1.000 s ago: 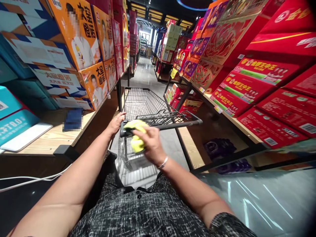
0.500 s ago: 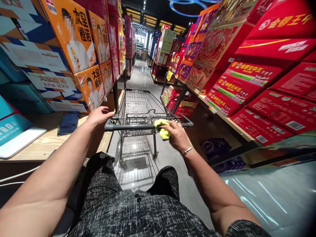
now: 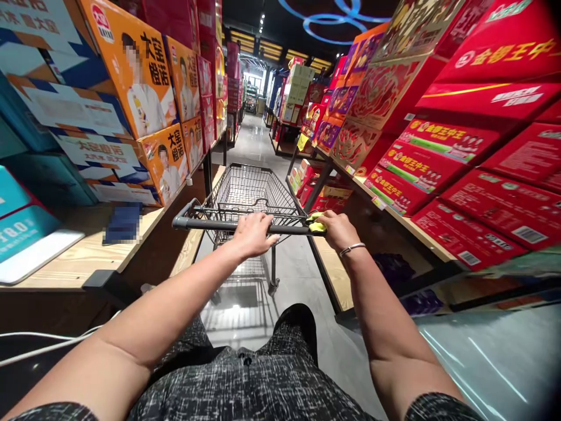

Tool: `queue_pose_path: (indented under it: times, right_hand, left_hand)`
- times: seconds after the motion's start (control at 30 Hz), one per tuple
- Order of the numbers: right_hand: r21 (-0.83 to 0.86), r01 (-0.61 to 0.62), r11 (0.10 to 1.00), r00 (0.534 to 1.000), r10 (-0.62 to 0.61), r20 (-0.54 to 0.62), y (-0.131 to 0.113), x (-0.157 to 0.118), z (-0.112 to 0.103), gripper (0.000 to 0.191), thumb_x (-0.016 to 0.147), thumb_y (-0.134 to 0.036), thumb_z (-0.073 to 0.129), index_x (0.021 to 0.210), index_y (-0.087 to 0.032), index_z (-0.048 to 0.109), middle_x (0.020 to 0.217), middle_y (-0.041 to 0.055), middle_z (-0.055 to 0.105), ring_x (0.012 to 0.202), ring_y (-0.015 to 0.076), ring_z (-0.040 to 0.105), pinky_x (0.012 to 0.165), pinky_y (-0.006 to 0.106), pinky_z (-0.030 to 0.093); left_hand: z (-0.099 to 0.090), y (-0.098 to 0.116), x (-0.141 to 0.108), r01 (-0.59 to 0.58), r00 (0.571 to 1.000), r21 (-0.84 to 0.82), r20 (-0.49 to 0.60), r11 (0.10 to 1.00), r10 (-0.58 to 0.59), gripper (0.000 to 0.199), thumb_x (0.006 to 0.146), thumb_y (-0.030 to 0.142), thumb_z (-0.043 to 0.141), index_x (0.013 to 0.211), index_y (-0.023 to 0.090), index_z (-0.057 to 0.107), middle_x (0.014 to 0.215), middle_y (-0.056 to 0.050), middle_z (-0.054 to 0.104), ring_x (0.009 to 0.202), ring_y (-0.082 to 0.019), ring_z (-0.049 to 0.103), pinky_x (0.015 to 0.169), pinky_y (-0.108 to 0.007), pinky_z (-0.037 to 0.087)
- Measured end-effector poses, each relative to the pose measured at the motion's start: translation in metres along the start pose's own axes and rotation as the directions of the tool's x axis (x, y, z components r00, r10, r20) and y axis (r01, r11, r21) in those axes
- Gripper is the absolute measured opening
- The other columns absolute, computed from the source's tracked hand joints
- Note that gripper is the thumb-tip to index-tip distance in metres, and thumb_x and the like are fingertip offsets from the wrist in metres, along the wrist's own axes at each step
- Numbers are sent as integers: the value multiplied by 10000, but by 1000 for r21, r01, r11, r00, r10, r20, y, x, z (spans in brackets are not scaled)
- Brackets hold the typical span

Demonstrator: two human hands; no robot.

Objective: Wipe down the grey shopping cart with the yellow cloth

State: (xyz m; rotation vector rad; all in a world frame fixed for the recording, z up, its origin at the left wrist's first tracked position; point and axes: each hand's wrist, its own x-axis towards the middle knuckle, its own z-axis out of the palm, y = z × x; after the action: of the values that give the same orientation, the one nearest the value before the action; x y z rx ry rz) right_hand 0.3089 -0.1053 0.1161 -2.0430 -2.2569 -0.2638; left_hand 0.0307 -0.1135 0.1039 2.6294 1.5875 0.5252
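The right hand (image 3: 339,230) grasps a yellow cloth (image 3: 316,224) against the right end of a grey handlebar (image 3: 210,224); the left hand (image 3: 253,235) grips its middle. Beyond, the shopping cart (image 3: 249,181) stands between orange cartons (image 3: 144,108) and red boxes (image 3: 432,149).

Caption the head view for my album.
Left hand on the cart handle, right hand holding a yellow cloth at its right end, between stacked boxes.

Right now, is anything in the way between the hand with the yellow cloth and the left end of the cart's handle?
Yes: the left hand lies over the handle near its middle, left of the right hand and the yellow cloth. Beyond that, nothing visible blocks the way.
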Motion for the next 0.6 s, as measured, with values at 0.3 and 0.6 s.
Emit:
queue_pose_path:
  times: [0.3,0.6]
  right_hand:
    - [-95,0,995,997,7,78,-26,-14,-18,334,947,-184,441,1114,-316,698,1169,60,611,866,214,436,585,282,283]
    - [-149,64,987,995,-52,83,-71,-31,-33,315,938,-131,429,1060,-263,688,1182,83,605,897,226,468,567,304,259]
  left_hand:
    - [21,-22,-7,-50,989,86,-132,995,61,577,833,519,711,1330,252,589,1398,-85,586,1383,-332,396,1184,-580,124]
    - [12,-62,-10,-9,993,85,-117,996,19,739,785,599,733,1426,290,535,1545,-69,454,1471,-356,256,1188,-631,51]
